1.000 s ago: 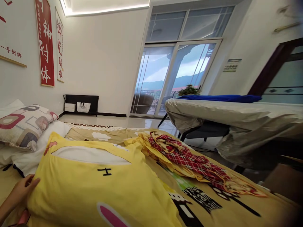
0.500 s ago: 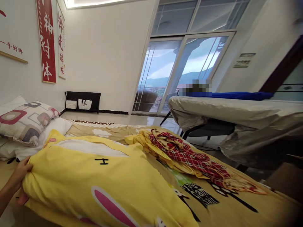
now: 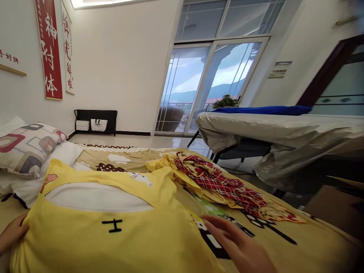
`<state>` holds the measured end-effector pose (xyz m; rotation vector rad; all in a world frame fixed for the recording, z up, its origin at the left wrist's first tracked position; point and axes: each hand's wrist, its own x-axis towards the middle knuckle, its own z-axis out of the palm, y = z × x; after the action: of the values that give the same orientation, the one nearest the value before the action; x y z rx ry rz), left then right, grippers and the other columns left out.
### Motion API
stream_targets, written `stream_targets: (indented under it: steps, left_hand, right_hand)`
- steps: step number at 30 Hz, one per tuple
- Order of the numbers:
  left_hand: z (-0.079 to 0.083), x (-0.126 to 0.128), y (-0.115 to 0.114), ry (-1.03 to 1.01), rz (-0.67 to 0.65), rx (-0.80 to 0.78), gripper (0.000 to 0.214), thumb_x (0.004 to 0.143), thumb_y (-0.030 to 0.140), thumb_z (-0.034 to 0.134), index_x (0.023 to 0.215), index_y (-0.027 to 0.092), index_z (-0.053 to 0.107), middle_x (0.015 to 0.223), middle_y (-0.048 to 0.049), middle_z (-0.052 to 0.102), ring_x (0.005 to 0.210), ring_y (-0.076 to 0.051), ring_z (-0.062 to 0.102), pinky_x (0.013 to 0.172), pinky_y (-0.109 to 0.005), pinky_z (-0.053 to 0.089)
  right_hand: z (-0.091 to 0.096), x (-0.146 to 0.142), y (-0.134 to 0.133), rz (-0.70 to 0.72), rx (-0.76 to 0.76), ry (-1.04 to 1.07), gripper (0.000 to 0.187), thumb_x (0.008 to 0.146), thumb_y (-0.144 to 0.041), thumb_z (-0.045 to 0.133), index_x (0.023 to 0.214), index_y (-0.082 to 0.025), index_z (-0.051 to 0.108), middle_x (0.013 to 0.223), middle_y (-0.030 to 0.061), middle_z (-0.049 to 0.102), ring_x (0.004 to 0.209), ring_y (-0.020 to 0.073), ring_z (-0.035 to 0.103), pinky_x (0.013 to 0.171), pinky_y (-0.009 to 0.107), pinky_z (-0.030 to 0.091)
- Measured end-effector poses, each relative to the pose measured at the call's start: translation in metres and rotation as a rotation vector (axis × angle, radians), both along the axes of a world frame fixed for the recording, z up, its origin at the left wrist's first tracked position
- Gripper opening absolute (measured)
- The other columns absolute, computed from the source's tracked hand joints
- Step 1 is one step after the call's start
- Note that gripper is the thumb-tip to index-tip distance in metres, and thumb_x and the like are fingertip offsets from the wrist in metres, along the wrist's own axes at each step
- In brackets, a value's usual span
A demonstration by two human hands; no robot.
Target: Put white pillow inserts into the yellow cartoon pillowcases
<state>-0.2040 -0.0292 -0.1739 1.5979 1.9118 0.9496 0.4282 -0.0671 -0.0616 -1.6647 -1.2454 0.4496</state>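
Observation:
A plump yellow pillow [image 3: 136,235] fills the foreground on the bed, its case printed with a black H-like mark and a small animal face. Through a long gap in the case shows the white inner pillow [image 3: 99,196]. At the pillow's left edge my left hand [image 3: 13,233] has its fingers closed on the yellow cloth. Beside the right edge is my right hand [image 3: 237,242], fingers stretched out and holding nothing; whether it touches the case I cannot tell.
A crumpled red plaid and yellow cloth [image 3: 213,178] lies on the patterned tan bedsheet [image 3: 284,223]. Patterned and white pillows [image 3: 30,146] rest at the left. Beyond the bed's right side stand a sheet-covered table [image 3: 241,125], a dark chair [image 3: 241,151] and a brown box [image 3: 330,208].
My right hand has come into view at the pillow's right side. The pillow has shifted and its gap gapes wider, showing more white. My left hand still grips its left edge.

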Motion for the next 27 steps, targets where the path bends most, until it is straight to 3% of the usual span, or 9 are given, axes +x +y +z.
stream_targets:
  steps: [5,8,10,13,16,18,22,25,27]
  left_hand:
    - [0.008,0.029,-0.002,0.233,0.122,-0.022,0.032,0.065,0.04,0.045,0.086,0.02,0.059,0.09,-0.0093,0.069,0.09,-0.032,0.063,0.079,-0.039,0.049]
    - [0.036,0.057,-0.021,0.396,0.314,0.311,0.037,0.07,0.036,0.041,0.099,0.016,0.053,0.104,-0.015,0.061,0.1,-0.033,0.057,0.086,-0.046,0.045]
    - [0.066,0.083,-0.035,0.39,0.295,0.565,0.037,0.071,0.032,0.041,0.103,0.016,0.05,0.109,-0.0145,0.058,0.108,-0.031,0.053,0.096,-0.045,0.039]
    - [0.12,0.14,-0.043,0.27,-0.043,0.71,0.022,0.075,0.023,0.04,0.092,0.019,0.054,0.103,-0.0088,0.061,0.104,-0.024,0.055,0.095,-0.034,0.041]
    - [0.163,0.215,-0.027,0.234,-0.619,0.535,0.025,0.076,0.011,0.033,0.082,0.019,0.057,0.096,-0.0056,0.064,0.093,-0.017,0.059,0.085,-0.026,0.046]
    - [0.179,0.268,-0.004,0.286,-0.822,0.455,0.029,0.073,0.007,0.033,0.083,0.018,0.058,0.095,-0.0053,0.064,0.088,-0.016,0.059,0.083,-0.025,0.046]
    - [0.176,0.35,0.036,0.516,-0.89,0.437,0.031,0.083,0.014,0.035,0.106,0.011,0.056,0.107,-0.0135,0.062,0.098,-0.022,0.058,0.088,-0.033,0.045]
    - [0.154,0.372,0.043,0.564,-0.818,0.544,0.051,0.086,0.02,0.039,0.136,0.011,0.036,0.142,-0.0175,0.039,0.132,-0.026,0.034,0.108,-0.044,0.028]
    - [0.141,0.371,0.04,0.585,-0.821,0.534,0.063,0.086,0.024,0.041,0.145,0.019,0.022,0.15,-0.0145,0.027,0.138,-0.028,0.023,0.109,-0.051,0.021]
  right_hand:
    - [0.045,-0.109,0.044,0.358,0.273,-0.472,0.051,0.074,-0.046,0.055,0.116,-0.017,0.057,0.122,0.0129,0.058,0.115,0.0273,0.049,0.099,0.042,0.037]
    - [0.047,-0.145,0.072,0.451,0.177,-0.709,0.064,0.07,-0.036,0.059,0.129,-0.016,0.048,0.132,0.0135,0.05,0.122,0.0282,0.042,0.101,0.044,0.032]
    - [0.048,-0.152,0.088,0.39,0.106,-0.837,0.062,0.071,-0.027,0.058,0.131,-0.015,0.046,0.128,0.0139,0.052,0.119,0.0282,0.044,0.098,0.043,0.034]
    - [0.058,-0.149,0.105,0.245,0.031,-0.97,0.04,0.075,-0.012,0.046,0.112,-0.014,0.061,0.112,0.0137,0.062,0.107,0.0262,0.054,0.088,0.038,0.036]
    - [0.077,-0.145,0.109,0.177,-0.04,-0.983,0.03,0.074,-0.006,0.042,0.087,-0.015,0.067,0.094,0.0115,0.068,0.088,0.023,0.061,0.072,0.031,0.038]
    - [0.091,-0.144,0.105,0.15,-0.047,-0.985,0.028,0.074,-0.007,0.042,0.086,-0.017,0.066,0.091,0.0102,0.069,0.085,0.0221,0.062,0.066,0.028,0.037]
    - [0.11,-0.141,0.088,0.122,-0.006,-1.025,0.031,0.074,-0.008,0.042,0.094,-0.017,0.065,0.094,0.0087,0.07,0.088,0.0209,0.061,0.069,0.027,0.036]
    - [0.115,-0.132,0.079,0.093,0.077,-1.046,0.037,0.073,-0.007,0.041,0.103,-0.015,0.062,0.097,0.0096,0.069,0.088,0.0218,0.061,0.073,0.028,0.036]
    - [0.114,-0.125,0.076,0.085,0.093,-1.061,0.04,0.071,-0.005,0.041,0.105,-0.013,0.06,0.095,0.0103,0.069,0.085,0.0224,0.061,0.072,0.028,0.036]
